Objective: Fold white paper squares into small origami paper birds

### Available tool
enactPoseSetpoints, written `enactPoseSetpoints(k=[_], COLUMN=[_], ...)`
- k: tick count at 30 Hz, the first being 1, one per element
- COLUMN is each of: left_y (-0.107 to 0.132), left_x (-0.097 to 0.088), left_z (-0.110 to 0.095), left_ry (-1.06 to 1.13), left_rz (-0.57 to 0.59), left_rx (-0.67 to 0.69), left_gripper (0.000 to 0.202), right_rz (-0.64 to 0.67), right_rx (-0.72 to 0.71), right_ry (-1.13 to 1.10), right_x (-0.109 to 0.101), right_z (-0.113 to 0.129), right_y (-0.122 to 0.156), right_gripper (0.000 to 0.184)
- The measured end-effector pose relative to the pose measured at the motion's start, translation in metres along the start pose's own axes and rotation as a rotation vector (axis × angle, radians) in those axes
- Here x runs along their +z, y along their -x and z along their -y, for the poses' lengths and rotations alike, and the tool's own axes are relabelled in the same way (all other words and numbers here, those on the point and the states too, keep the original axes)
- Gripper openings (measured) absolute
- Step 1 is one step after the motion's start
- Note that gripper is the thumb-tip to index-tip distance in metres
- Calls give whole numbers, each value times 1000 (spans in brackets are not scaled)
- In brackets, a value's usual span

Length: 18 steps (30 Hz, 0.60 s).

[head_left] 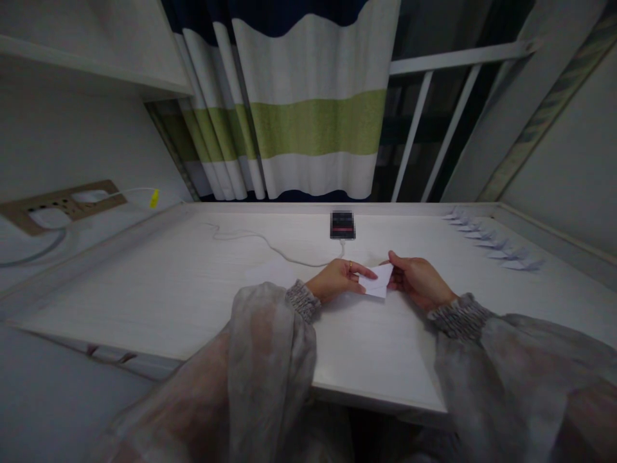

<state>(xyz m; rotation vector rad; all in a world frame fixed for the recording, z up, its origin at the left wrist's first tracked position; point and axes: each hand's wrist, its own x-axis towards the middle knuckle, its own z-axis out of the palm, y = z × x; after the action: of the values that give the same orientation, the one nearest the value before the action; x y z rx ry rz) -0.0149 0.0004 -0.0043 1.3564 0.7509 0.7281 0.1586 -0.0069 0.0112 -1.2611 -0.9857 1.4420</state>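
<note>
A small folded piece of white paper [375, 287] is held between my two hands, a little above the white desk [380, 347]. My left hand [335, 280], with a ring on one finger, grips its left side, fingers on top. At the paper's right corner, my right hand [419, 280] pinches the edge between thumb and fingers. A crease line shows across the paper. Several folded white paper figures [501, 244] stand in a slanting row at the desk's right side; their exact shape is blurred.
Beyond my hands a phone [342, 225] lies at the desk's back, joined to a white cable [270, 244] that curves left. A faint white sheet [270, 271] lies near my left sleeve. A wall socket panel [62, 206] with plugs is at left; a striped curtain [313, 128] hangs behind.
</note>
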Motion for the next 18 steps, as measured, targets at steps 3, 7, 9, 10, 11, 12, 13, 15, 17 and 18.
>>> enactPoseSetpoints(k=[3,7,9,10,11,12,13,15,17,18], left_y=[0,0,0,0,1,1,1,2,3,3], left_x=[-3,-4,-4,-3,-3,-3,-2,-2,-1,-1], left_z=[2,3,2,1,1,0,0,-1,-2,-2], left_ry=[-56,-107,-127,-134,-136,-136,-135,-132,-126,-121], left_rz=[-14,-11,-1,5,12,17,22,30,36,38], left_rx=[1,-13,-27,-30,-29,-27,-24,-22,-23,-23], left_gripper=[40,44,44,44,43,43,43,43,43,42], right_rz=[50,142,160,159,148,130,109,73,67,71], right_rx=[26,37,-6,-33,-60,-86,-106,-128,-128,-122], right_ry=[-7,-14,35,74,119,165,212,299,356,370], right_x=[-3,-2,0,1,1,1,0,-3,-5,-6], right_z=[7,13,12,10,9,7,6,4,3,4], right_y=[0,5,7,7,7,6,5,3,1,0], right_gripper=[34,45,39,35,31,30,31,35,37,38])
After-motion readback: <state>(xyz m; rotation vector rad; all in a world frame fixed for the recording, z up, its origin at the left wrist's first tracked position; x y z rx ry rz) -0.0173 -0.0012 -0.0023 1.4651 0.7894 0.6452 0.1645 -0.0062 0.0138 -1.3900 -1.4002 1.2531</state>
